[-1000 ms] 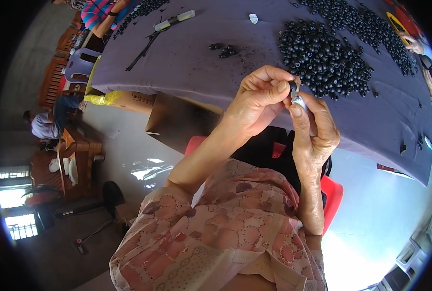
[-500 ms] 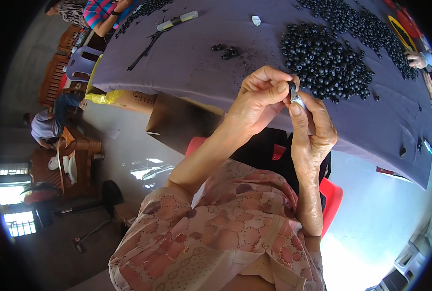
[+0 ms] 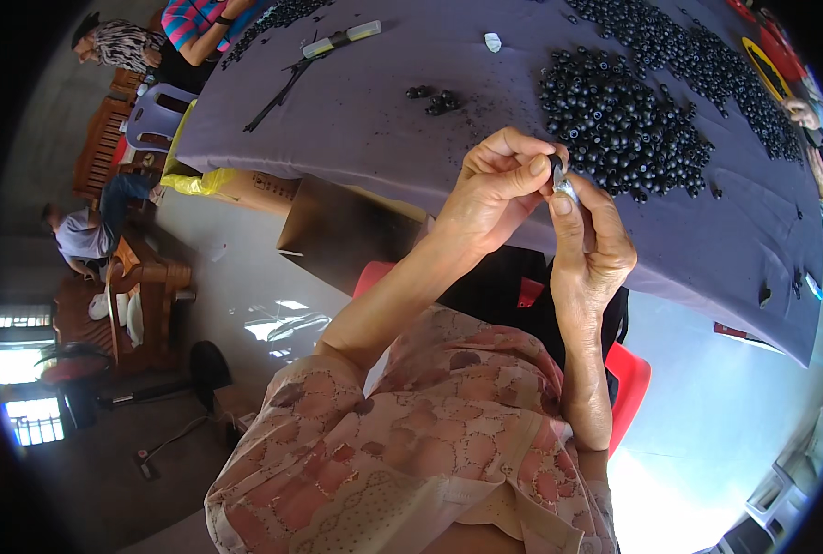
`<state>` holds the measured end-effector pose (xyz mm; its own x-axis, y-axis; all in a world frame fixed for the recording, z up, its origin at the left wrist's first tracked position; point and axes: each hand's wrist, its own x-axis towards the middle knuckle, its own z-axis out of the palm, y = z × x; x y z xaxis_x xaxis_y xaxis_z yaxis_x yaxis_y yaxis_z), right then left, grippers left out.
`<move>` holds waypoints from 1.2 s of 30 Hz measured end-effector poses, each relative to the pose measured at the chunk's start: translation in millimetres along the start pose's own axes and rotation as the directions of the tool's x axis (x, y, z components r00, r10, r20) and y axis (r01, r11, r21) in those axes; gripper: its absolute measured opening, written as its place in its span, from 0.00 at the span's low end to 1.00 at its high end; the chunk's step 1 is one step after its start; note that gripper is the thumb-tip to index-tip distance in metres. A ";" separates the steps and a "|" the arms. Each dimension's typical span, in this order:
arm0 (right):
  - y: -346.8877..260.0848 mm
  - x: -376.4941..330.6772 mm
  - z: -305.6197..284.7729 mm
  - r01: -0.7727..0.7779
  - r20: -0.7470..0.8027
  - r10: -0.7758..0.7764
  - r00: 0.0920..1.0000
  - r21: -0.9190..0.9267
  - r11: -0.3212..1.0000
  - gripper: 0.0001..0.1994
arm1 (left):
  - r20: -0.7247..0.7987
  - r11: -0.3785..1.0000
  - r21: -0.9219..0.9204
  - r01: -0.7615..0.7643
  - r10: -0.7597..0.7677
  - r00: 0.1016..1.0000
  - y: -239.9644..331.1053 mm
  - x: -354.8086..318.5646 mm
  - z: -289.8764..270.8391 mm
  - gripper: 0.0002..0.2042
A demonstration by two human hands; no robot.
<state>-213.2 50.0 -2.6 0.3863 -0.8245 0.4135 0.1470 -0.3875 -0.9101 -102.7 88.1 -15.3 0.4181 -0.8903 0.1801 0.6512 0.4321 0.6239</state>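
Both hands meet in one shared grip above the near edge of the surface, which is covered in a grey-purple cloth. Left hand is closed in a pinch, thumb and forefinger pressed onto a small dark piece; right hand is also closed, its thumb and forefinger tips against a small shiny part touching the dark piece from below. Whether the two parts are joined or only held together cannot be told; they are too small in this view. Just beyond the grip, on the surface, lies a large heap of black beads, glossy and round, well spread toward the far right. Beyond and to the left of the grip sits a small cluster of beads, apart from the heap. Further off in the same direction lie a long thin tool and a small white scrap. Below the grip, a red chair edge shows past the person's patterned sleeve. Judgement on handling: the piece looks hard, light and smooth, so likely slippery and prone to roll away if dropped; fingertip pinch across its widest part seems the sound hold, with the metal part taken by its sides. Other people sit at the far left of the room.
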 end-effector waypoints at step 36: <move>-12.2 7.7 -8.8 -0.251 0.086 0.235 0.968 0.321 0.913 0.10 | 0.035 0.997 -0.066 0.044 -0.042 0.999 -5.3 -0.9 4.1 0.05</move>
<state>-220.0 44.7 11.9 0.4873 -0.8537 0.1837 0.3297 -0.0149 -0.9440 -109.1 86.0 -15.7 0.3682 -0.9121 0.1800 0.7092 0.4008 0.5800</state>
